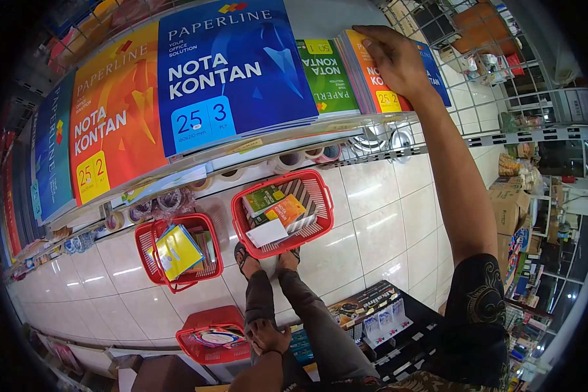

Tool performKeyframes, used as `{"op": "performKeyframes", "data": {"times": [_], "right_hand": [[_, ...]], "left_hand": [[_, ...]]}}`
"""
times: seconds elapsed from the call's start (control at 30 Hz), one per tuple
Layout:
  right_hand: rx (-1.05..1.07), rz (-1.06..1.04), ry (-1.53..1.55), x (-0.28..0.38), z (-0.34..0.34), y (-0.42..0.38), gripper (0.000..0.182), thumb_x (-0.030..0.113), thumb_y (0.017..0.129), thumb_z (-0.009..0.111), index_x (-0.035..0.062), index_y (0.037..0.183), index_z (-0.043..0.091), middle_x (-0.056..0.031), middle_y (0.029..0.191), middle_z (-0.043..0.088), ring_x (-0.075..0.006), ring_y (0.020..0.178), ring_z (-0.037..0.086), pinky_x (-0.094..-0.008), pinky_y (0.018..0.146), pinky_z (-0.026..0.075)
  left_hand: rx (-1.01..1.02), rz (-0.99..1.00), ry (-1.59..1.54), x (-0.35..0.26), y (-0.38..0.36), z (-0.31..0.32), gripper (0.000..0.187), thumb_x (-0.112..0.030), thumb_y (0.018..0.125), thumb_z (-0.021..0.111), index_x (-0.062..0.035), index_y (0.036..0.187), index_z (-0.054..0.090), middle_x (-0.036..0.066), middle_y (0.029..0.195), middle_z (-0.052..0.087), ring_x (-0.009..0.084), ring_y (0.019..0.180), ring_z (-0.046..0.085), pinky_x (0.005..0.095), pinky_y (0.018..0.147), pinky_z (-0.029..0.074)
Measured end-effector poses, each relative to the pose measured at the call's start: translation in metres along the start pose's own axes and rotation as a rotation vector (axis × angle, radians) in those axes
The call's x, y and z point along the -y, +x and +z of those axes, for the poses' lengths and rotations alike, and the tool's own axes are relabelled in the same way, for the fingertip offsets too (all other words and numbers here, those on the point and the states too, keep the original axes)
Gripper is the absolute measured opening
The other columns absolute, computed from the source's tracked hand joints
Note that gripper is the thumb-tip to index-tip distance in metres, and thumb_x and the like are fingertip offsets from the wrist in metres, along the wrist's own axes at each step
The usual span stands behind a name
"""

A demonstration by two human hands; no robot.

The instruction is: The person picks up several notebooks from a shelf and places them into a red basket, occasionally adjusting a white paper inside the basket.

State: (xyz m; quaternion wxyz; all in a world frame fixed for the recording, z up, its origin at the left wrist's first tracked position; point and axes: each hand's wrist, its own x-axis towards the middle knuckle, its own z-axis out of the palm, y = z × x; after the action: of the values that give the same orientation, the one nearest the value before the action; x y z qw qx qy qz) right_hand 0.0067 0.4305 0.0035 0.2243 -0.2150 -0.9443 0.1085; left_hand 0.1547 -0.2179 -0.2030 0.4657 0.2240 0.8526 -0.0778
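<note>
My right hand (393, 62) reaches up to the shelf, its fingers bent over the top edge of an orange "Nota Kontan" receipt book (380, 88) in a small upright row. Blue receipt books (438, 78) stand just right of it, green ones (328, 81) to its left. Larger blue (242, 78) and orange receipt books (117, 117) fill the shelf further left. Low down, my left hand (268, 336) rests on my leg near the knee, fingers lying over it and holding nothing.
Below the shelf, a red basket (326, 222) with receipt books stands by my feet. Two more red baskets, one with yellow packs (178, 251), are further left and nearer. Tape rolls (287, 161) line the lower shelf. Wire mesh (483, 91) borders the right; a battery display (385, 320) stands nearby.
</note>
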Motion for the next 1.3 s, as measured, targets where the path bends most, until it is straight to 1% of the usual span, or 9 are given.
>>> {"op": "performKeyframes", "data": {"times": [0.5,0.57,0.7,0.77,0.83,0.9,0.93,1.03,1.3], "right_hand": [[0.011,-0.024,-0.080,-0.003,0.000,0.000,0.031,0.024,0.106,0.057,0.0124,0.131,0.071,-0.0127,0.126,0.073,-0.0264,0.104,0.073,-0.0350,0.093,0.056],[0.013,-0.017,-0.041,-0.001,-0.001,0.002,0.031,0.021,0.101,0.059,0.0106,0.128,0.072,-0.0156,0.126,0.071,-0.0367,0.108,0.070,-0.0408,0.098,0.054],[0.021,-0.001,-0.043,-0.001,-0.004,0.000,0.032,0.023,0.102,0.057,0.0107,0.128,0.072,-0.0179,0.126,0.070,-0.0371,0.112,0.068,-0.0414,0.100,0.053],[-0.100,-0.180,-0.286,0.004,-0.008,0.003,0.035,0.025,0.102,0.061,0.0102,0.133,0.068,-0.0155,0.135,0.068,-0.0319,0.120,0.066,-0.0392,0.103,0.050],[-0.065,-0.102,-0.191,0.036,-0.026,-0.006,0.043,0.018,0.095,0.062,0.0115,0.138,0.065,-0.0163,0.143,0.062,-0.0353,0.135,0.055,-0.0429,0.112,0.045],[-0.144,-0.157,-0.135,0.064,-0.039,-0.015,0.047,0.019,0.094,0.058,-0.0011,0.137,0.060,-0.0266,0.138,0.060,-0.0440,0.128,0.057,-0.0477,0.112,0.043],[-0.048,-0.170,-0.161,0.060,-0.047,-0.024,0.059,0.015,0.085,0.068,0.0011,0.142,0.057,-0.0260,0.141,0.058,-0.0438,0.132,0.054,-0.0478,0.114,0.043],[0.025,-0.274,-0.153,0.075,-0.052,-0.053,0.067,0.004,0.082,0.061,0.0153,0.148,0.056,-0.0155,0.155,0.051,-0.0376,0.145,0.045,-0.0474,0.118,0.040],[0.103,-0.035,-0.296,0.056,-0.041,-0.080,0.101,-0.008,0.065,0.070,0.0230,0.156,0.041,-0.0185,0.158,0.042,-0.0444,0.147,0.036,-0.0521,0.122,0.035]], "left_hand": [[-0.137,0.039,0.004,-0.001,-0.002,0.009,0.066,-0.051,0.071,0.075,-0.0066,0.120,0.072,0.014,0.133,0.055,0.0328,0.137,0.042,0.0582,0.114,0.030],[-0.135,0.025,0.021,-0.001,-0.001,0.010,0.065,-0.050,0.070,0.075,-0.0063,0.118,0.073,0.014,0.133,0.056,0.0331,0.135,0.043,0.0577,0.113,0.031],[-0.086,0.031,0.010,-0.002,-0.001,0.005,0.066,-0.050,0.071,0.074,-0.0058,0.120,0.072,0.014,0.134,0.055,0.0333,0.135,0.043,0.0580,0.114,0.030],[-0.109,0.027,0.024,-0.002,-0.003,0.005,0.067,-0.052,0.073,0.073,-0.0055,0.122,0.071,0.015,0.137,0.054,0.0337,0.136,0.042,0.0583,0.115,0.029],[-0.086,0.022,0.023,-0.001,-0.003,0.004,0.069,-0.053,0.074,0.073,-0.0055,0.124,0.070,0.015,0.138,0.053,0.0338,0.137,0.041,0.0585,0.115,0.029],[-0.059,0.021,0.020,0.000,-0.004,0.003,0.070,-0.053,0.075,0.072,-0.0055,0.126,0.068,0.015,0.139,0.052,0.0339,0.138,0.041,0.0587,0.116,0.028],[-0.022,0.011,0.016,0.000,-0.004,0.001,0.072,-0.054,0.075,0.072,-0.0060,0.128,0.067,0.015,0.140,0.052,0.0337,0.139,0.040,0.0587,0.117,0.027],[0.024,-0.009,0.004,0.000,-0.002,0.000,0.073,-0.055,0.076,0.072,-0.0068,0.131,0.066,0.015,0.141,0.051,0.0336,0.140,0.038,0.0587,0.118,0.026],[-0.086,0.005,-0.021,0.000,-0.004,0.004,0.062,-0.047,0.071,0.075,-0.0062,0.117,0.073,0.014,0.134,0.055,0.0401,0.139,0.038,0.0576,0.117,0.031]]}}
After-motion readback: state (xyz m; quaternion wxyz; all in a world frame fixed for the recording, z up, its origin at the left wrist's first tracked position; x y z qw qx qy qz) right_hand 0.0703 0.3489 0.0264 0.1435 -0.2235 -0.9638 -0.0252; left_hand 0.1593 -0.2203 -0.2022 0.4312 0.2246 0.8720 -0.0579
